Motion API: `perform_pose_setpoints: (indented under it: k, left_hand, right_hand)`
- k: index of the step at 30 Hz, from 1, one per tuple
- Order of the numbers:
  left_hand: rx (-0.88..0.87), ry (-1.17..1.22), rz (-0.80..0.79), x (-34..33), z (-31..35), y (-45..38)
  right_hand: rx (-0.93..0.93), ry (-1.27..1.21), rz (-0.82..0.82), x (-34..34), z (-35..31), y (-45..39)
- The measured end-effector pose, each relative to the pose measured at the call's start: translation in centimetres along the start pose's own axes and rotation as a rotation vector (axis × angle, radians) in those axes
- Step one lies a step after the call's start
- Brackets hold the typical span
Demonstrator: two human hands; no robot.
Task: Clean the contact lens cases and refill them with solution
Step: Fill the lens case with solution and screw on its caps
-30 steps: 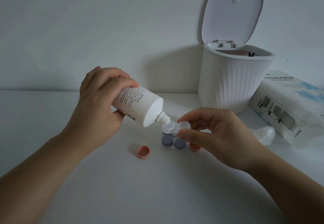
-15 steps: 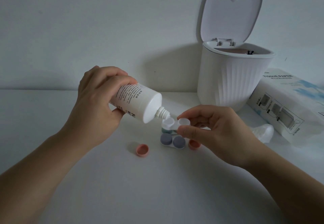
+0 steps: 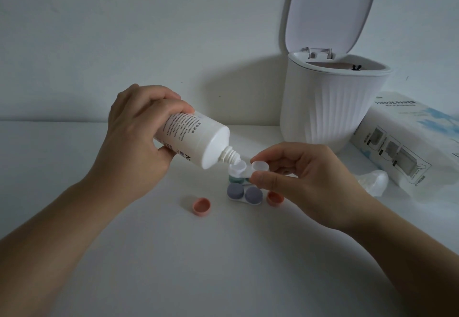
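Head view: the refill step seems in hand. The left hand (image 3: 134,140) wraps the tilted bottle (image 3: 196,137), nozzle at the left well of the open case (image 3: 244,169), which the right hand (image 3: 305,180) pinches just above the purple case (image 3: 244,193). Next, squeeze gently, then fill the other well. Count: three cases, the green one (image 3: 233,179) mostly hidden; two pink caps (image 3: 201,206); one bin (image 3: 332,108)
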State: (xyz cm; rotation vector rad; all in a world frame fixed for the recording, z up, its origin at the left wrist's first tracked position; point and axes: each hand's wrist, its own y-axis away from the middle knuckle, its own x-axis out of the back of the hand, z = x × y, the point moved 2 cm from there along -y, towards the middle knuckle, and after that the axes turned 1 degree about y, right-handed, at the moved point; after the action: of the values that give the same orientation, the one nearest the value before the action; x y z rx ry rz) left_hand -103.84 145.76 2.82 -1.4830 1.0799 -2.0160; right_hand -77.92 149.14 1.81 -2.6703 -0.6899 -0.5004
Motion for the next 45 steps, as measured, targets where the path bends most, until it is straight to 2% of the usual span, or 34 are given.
perform_pose_setpoints:
  k: [9,28,45]
  left_hand:
    - [-0.022,-0.013,0.020,-0.03,-0.05,-0.09]
    - [0.054,0.045,0.019,0.10,-0.02,0.13]
    - [0.023,0.022,0.031,0.05,0.32,-0.01]
  right_hand:
    - [0.002,-0.012,-0.001,-0.07,0.11,-0.06]
    - [0.039,-0.020,0.024,0.19,0.42,-0.22]
    - [0.020,-0.036,-0.002,0.17,0.27,-0.14]
